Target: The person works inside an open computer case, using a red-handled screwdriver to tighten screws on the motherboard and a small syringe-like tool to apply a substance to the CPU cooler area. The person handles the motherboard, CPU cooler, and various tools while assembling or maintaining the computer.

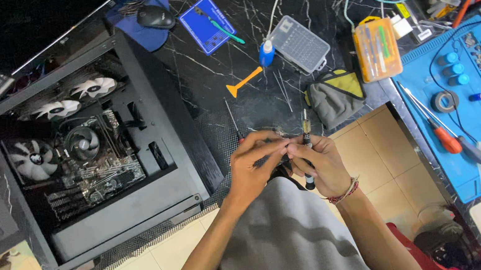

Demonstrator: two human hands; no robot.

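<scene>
Black-handled and slim, with a metal collar, the precision screwdriver [307,150] stands nearly upright between both hands, just above the near edge of the dark marbled surface [231,67]. The right hand [320,164] has its grip clenched around the driver's shaft, while the left hand [257,161] pinches at the collar near the tip, fingertips closed on it; whether a bit sits there is too small to tell. The step in hand looks like fitting or adjusting the driver's tip. A clear plastic bit case [301,44] lies well apart up the surface, and the open black computer case [98,148] with white fans lies to the left. Judging from this, the following move calls for a steady pinch and straight alignment at the collar.
</scene>
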